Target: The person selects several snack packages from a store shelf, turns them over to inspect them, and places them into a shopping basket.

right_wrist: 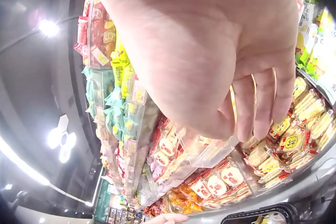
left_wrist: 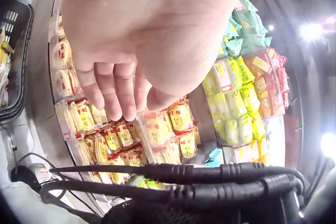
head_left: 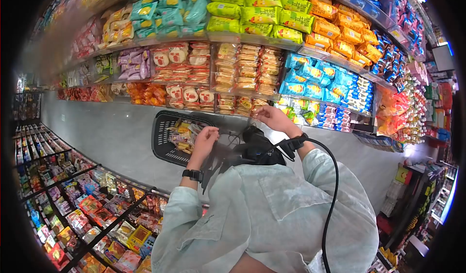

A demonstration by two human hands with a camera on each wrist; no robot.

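My right hand (head_left: 276, 119) reaches to the front of the lowest shelf bin. Its fingers hang loosely bent near wrapped biscuits (head_left: 245, 104), and nothing shows in its grasp. In the right wrist view, the fingers (right_wrist: 255, 106) overlap yellow-labelled biscuit packets (right_wrist: 291, 141). My left hand (head_left: 206, 142) hovers over the right side of a black shopping basket (head_left: 156, 139), fingers relaxed and apparently bare. Small wrapped snacks (head_left: 182, 136) lie inside the basket. From the left wrist, the fingers (left_wrist: 124, 90) appear before the biscuit bins.
Tiered clear bins hold green packets (head_left: 257, 15), orange packets (head_left: 340, 33) and blue packets (head_left: 310, 74). A lower snack display (head_left: 97, 210) stands behind on the left. Grey floor (head_left: 107, 137) runs between. A black cable (head_left: 335, 185) loops over the right sleeve.
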